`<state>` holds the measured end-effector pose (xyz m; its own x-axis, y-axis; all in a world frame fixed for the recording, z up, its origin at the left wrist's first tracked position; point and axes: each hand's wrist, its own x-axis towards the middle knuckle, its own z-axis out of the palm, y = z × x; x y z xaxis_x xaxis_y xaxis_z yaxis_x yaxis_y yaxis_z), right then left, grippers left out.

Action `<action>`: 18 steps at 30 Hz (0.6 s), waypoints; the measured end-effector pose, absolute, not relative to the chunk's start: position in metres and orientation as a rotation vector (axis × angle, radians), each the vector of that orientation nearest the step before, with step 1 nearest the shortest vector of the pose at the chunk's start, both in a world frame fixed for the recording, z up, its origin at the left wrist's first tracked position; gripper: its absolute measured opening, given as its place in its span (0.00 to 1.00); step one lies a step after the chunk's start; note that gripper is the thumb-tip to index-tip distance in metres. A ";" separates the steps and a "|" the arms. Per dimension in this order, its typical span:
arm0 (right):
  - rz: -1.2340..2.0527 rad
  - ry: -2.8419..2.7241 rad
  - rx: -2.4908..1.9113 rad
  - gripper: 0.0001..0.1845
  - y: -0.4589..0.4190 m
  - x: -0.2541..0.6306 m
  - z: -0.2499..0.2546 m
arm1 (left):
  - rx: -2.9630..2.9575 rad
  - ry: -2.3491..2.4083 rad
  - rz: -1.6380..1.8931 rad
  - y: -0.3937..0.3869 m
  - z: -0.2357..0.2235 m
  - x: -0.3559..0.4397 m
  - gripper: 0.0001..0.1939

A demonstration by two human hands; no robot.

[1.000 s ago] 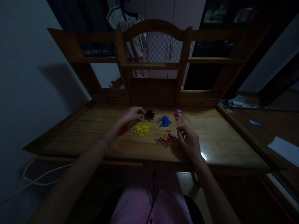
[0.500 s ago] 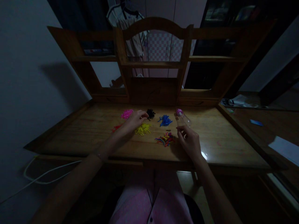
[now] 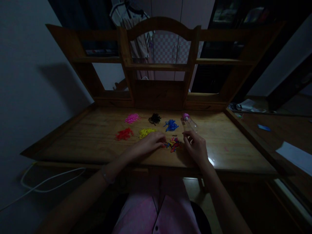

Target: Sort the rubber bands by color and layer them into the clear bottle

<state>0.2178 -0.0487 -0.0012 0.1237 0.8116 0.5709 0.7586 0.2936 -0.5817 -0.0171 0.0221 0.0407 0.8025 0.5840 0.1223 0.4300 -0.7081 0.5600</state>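
Observation:
A mixed pile of small coloured rubber bands [image 3: 174, 145] lies on the wooden desk between my hands. My left hand [image 3: 154, 142] reaches its left edge, fingertips drawn together among the bands; what is pinched there is too small to tell. Just right of the pile, my right hand [image 3: 195, 142] rests with thumb and finger pressed together, and anything in that pinch is hidden. Sorted heaps lie around: yellow bands [image 3: 145, 132] partly behind my left hand, red bands [image 3: 123, 134], pink bands [image 3: 132, 118], black bands [image 3: 154, 119] and blue bands [image 3: 171, 125].
A clear bottle with a pink cap [image 3: 186, 116] lies behind my right hand. One small dark band [image 3: 175, 135] sits apart above the mixed pile. A wooden shelf unit [image 3: 159, 67] rises along the desk's back. White paper [image 3: 293, 158] lies on the right-hand surface.
My left hand has moved right and toward me, from beside the black bands to the mixed pile, uncovering the red and pink heaps. My right hand has stayed almost still.

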 end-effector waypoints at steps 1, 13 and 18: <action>0.072 -1.626 -1.457 0.10 -0.049 0.217 0.000 | 2.460 0.743 0.421 0.021 0.039 -0.017 0.07; 0.247 -2.043 -1.184 0.16 -0.050 0.204 0.007 | 2.318 0.815 0.686 0.008 0.026 -0.025 0.14; 0.162 -2.118 -1.215 0.14 -0.043 0.190 0.003 | 2.046 1.035 0.918 -0.015 0.004 -0.032 0.12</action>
